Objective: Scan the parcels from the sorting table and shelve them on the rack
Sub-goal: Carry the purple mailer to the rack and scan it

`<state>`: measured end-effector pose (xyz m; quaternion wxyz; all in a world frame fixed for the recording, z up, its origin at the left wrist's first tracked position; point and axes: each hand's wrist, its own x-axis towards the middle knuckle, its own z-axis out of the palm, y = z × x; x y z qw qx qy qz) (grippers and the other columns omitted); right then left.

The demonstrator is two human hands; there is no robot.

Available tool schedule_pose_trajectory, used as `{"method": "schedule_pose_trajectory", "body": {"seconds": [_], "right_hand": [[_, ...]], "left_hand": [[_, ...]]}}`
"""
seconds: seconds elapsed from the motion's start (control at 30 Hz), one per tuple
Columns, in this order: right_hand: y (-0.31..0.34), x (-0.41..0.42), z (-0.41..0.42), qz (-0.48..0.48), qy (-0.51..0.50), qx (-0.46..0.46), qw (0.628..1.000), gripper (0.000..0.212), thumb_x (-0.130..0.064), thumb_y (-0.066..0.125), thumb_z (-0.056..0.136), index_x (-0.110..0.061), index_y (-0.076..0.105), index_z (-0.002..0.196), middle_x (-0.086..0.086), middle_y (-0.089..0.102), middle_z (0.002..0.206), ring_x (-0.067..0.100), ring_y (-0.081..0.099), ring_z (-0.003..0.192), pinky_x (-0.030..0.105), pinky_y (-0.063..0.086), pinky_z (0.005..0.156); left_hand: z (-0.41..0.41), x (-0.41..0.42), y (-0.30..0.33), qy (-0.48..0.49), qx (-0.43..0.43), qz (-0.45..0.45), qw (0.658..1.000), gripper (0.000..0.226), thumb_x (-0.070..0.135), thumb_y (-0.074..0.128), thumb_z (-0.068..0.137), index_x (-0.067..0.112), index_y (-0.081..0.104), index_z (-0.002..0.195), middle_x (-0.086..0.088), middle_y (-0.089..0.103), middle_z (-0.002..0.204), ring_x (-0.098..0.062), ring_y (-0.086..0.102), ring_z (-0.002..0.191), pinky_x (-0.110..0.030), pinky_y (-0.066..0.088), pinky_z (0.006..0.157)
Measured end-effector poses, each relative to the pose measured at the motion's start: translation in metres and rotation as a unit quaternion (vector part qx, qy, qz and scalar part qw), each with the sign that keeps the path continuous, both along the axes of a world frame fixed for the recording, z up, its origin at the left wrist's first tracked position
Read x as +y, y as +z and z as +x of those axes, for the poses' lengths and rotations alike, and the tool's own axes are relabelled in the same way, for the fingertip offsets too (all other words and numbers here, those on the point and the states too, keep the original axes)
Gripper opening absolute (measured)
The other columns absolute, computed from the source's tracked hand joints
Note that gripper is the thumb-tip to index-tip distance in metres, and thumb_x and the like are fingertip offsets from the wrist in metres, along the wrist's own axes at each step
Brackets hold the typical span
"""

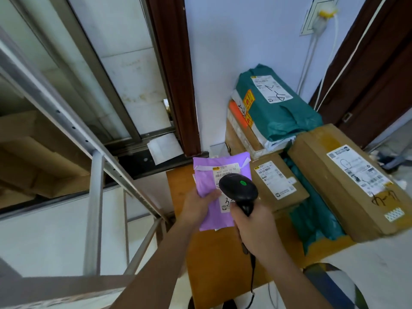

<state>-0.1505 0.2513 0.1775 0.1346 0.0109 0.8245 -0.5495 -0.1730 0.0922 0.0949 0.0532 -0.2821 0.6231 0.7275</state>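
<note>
The scanner (238, 188) covers the middle of the label (225, 186) on the purple parcel (209, 184). The teal bags (316, 219) lie mostly hidden under the big box (347, 186). The scanner's cord (252, 286) runs off the bottom edge. Box labels are too small to read.

purple mailer (208, 186) label: printed "9022 8793 35 33", handwritten "3" beside the left hand (198, 202)
large box (347, 186), right of the hands: handwriting, unreadable
other labels: too small
</note>
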Motion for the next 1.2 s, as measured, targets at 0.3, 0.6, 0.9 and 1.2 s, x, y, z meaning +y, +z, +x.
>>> {"method": "schedule_pose_trajectory", "body": {"seconds": [0.3,0.6,0.9,1.2], "right_hand": [[0.002,0.009,0.005,-0.012,-0.020,-0.029,0.999,0.016,-0.029,0.065,0.093,-0.021,0.056,0.083,0.002,0.054,0.058,0.010,0.053,0.046,0.023,0.044,0.047],[0.013,0.015,0.021,0.016,-0.034,-0.065,0.997,0.022,-0.031,0.064,0.093,-0.010,0.060,0.086,-0.001,0.055,0.053,0.003,0.052,0.038,0.014,0.041,0.042],[0.039,0.017,0.053,0.012,0.017,-0.025,0.999,0.026,-0.027,0.061,0.096,-0.001,0.061,0.090,0.002,0.057,0.053,0.008,0.055,0.038,0.015,0.045,0.041],[0.054,0.048,0.099,0.019,0.218,0.036,0.975,0.024,-0.025,0.060,0.098,-0.009,0.061,0.080,0.000,0.053,0.044,0.008,0.052,0.037,0.023,0.046,0.045]], "left_hand": [[0.003,0.011,0.008,-0.012,0.002,-0.002,1.000,0.023,0.029,0.078,0.094,0.027,0.068,0.115,0.004,0.078,0.109,-0.018,0.074,0.099,-0.030,0.057,0.074],[0.016,0.005,0.002,-0.018,0.015,0.022,0.999,0.029,0.022,0.078,0.095,0.020,0.069,0.123,-0.001,0.080,0.116,-0.024,0.078,0.103,-0.049,0.064,0.091],[0.057,-0.010,0.020,0.007,0.052,0.026,0.998,0.025,0.017,0.076,0.096,0.018,0.071,0.121,-0.004,0.081,0.113,-0.025,0.080,0.100,-0.046,0.065,0.088],[0.151,0.021,0.029,0.171,0.089,0.048,0.980,0.022,0.007,0.074,0.096,0.007,0.074,0.118,-0.016,0.080,0.112,-0.037,0.078,0.104,-0.058,0.059,0.098]]}}
